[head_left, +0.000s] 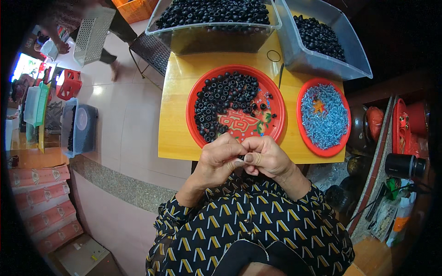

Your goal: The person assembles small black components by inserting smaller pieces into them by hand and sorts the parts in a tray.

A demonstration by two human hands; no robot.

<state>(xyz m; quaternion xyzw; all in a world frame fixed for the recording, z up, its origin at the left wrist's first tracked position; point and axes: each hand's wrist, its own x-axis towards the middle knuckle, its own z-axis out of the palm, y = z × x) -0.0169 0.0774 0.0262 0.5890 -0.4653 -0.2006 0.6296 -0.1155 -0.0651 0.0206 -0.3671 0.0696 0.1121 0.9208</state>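
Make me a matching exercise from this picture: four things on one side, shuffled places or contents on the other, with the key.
Things
1. Left hand
2. Large red tray
3. Small red tray
4. Yellow table

Matches
A. holds small blue pieces
B. lies beneath both trays
C. fingers meet those of the right hand
D. holds black beads

Pairs: 1-C, 2-D, 3-A, 4-B

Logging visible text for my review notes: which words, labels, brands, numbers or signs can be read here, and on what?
Red round tray on the yellow table: a large gold-coloured character, legible but not copied out here.
Black cylinder at right: pale print, too small to read.
Clear tub at left: round pale mark, too blurred to tell whether it bears text.
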